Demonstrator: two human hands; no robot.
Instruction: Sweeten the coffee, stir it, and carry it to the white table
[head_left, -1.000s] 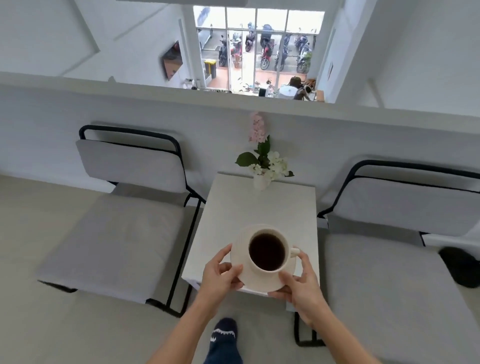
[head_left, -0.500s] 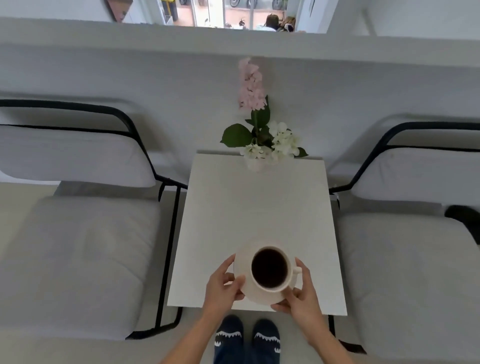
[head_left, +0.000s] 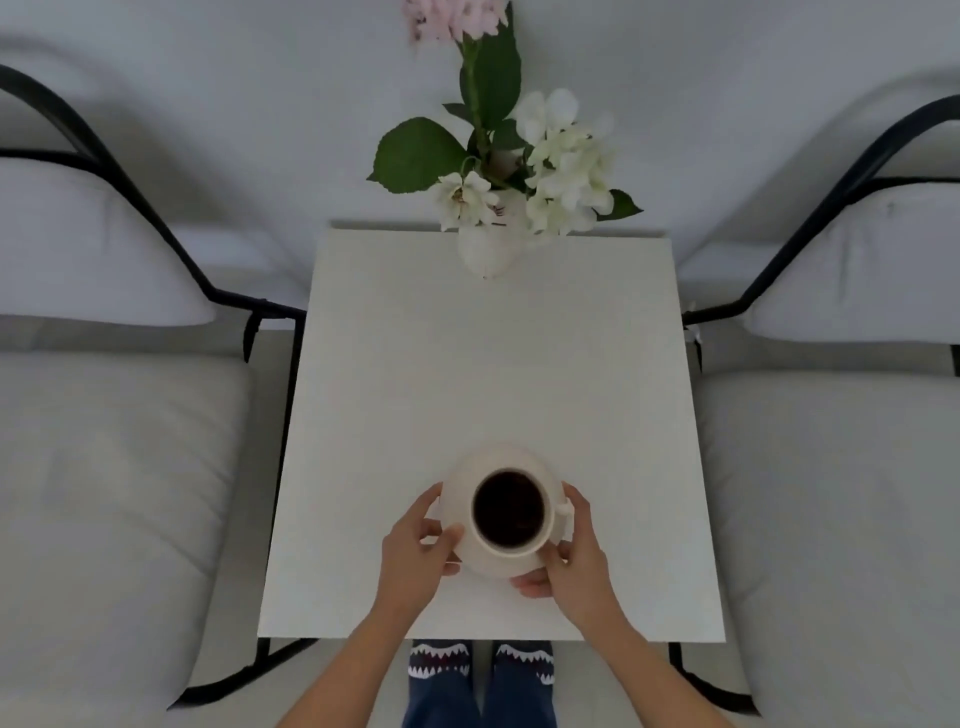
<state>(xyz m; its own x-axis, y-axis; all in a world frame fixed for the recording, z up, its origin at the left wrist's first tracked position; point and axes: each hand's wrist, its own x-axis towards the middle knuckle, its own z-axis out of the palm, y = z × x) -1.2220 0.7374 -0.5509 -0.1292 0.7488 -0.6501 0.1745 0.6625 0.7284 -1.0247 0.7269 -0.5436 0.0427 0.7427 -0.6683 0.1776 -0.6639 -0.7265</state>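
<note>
Both hands, left (head_left: 415, 556) and right (head_left: 571, 561), hold the saucer (head_left: 457, 499) bearing a cup (head_left: 511, 512) of dark coffee; whether it touches the surface (head_left: 493, 364) is unclear.

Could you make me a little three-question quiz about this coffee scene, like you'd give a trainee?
1. True or false: both hands, left hand and right hand, hold the saucer under the coffee cup.
2. What stands at the far edge of the white table? A) a laptop B) a vase of flowers C) a kettle
3. Fill in: the cup's handle points toward the person's ___ hand.

Key: 1 true; 2 B; 3 right.
</note>
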